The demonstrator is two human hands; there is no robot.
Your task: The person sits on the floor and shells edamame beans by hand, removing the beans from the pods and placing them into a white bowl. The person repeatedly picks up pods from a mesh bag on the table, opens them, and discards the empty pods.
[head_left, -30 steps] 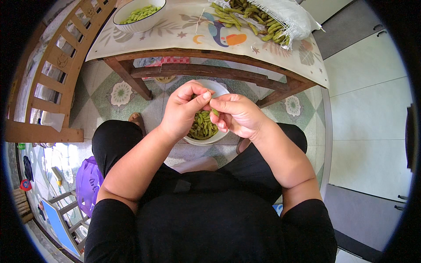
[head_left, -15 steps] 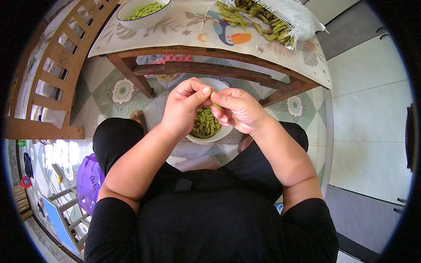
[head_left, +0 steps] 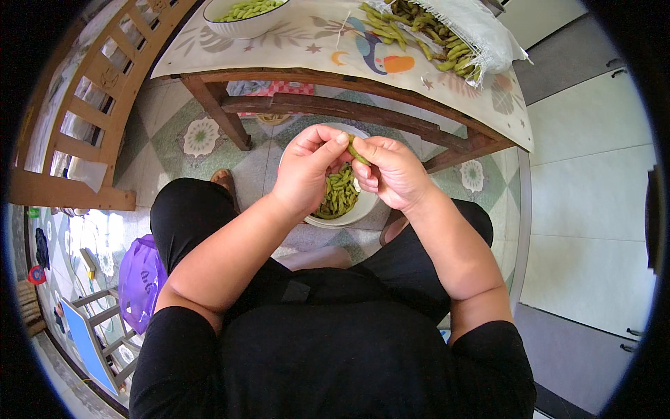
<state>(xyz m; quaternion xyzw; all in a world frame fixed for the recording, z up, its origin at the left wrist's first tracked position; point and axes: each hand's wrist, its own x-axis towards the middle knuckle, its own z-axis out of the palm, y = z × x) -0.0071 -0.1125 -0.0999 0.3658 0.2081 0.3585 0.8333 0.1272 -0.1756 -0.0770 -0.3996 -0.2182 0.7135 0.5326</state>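
A green soybean pod is pinched between my two hands above a white bucket. My left hand has thumb and fingers closed at the pod's upper end. Its other end is gripped by my right hand, thumb pressed along it. Below them, the bucket holds many green and brownish pods; my hands hide part of its rim. On the table, a white bowl contains bright green beans, and a heap of pods lies beside a white woven sack.
The wooden table with a printed cover stands just beyond the bucket. A wooden slatted bed rail is at the left, with a purple bag and a blue-topped stool nearer me. Pale cabinets line the right side.
The view has shifted slightly, so table and bucket appear a little lower and further right. Both hands still grip the pod, which now shows more between the fingertips.
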